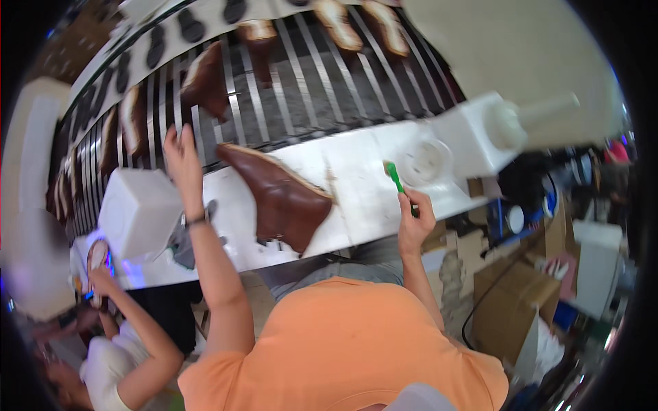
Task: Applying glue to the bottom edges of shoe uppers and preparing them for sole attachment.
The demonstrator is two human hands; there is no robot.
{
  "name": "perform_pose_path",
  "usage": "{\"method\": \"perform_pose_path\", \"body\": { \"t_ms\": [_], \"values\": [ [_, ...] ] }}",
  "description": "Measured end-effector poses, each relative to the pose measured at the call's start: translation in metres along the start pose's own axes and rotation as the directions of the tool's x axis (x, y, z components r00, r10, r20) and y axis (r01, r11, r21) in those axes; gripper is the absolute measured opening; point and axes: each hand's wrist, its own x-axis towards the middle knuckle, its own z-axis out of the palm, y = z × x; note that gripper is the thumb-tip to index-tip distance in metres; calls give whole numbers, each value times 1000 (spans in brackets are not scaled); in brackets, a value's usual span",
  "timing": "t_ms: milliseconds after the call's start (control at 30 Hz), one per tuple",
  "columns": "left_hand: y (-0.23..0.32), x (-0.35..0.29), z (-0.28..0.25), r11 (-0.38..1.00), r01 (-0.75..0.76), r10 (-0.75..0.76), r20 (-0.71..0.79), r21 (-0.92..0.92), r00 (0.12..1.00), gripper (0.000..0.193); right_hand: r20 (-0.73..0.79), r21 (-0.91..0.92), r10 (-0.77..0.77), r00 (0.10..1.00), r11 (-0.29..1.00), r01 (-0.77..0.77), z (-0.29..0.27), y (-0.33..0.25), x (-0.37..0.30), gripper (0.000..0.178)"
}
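Note:
My right hand [417, 218] is closed round the handle of a small green brush [393, 174], whose head is just left of a round white dish [425, 163]. A brown leather ankle boot [281, 195] lies on its side on the white table [363, 205] between my hands, touched by neither. My left hand [183, 159] reaches up at the near edge of the slatted conveyor [312, 75]. Its fingers are stretched out and apart, with nothing in them. Closest beyond that hand is another brown boot [207, 82] on the slats, sole up.
White plastic containers stand on the table at left [137, 214] and right [480, 133]. More upturned brown boots [337, 24] ride the conveyor, with black soles [190, 26] along its far side. At lower left, a co-worker [120, 356] holds a shoe. Cardboard boxes [510, 301] sit at right.

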Motion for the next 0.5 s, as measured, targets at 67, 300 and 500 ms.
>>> {"method": "perform_pose_path", "body": {
  "t_ms": [67, 300, 500],
  "values": [
    [27, -65, -15, 949, 314, -286, 354, -22, 890, 60, -72, -56, 57, 996, 997, -61, -28, -18, 16, 16],
    [30, -135, 23, 894, 427, -294, 541, -136, 788, 55, 58, -446, 77, 995, 894, -43, -92, -17, 59, 16],
    [80, -165, 24, 952, -100, 128, 78, -290, 989, 63, 212, -649, -38, 977, 741, 170, -77, -23, 73, 21]
  ]
}}
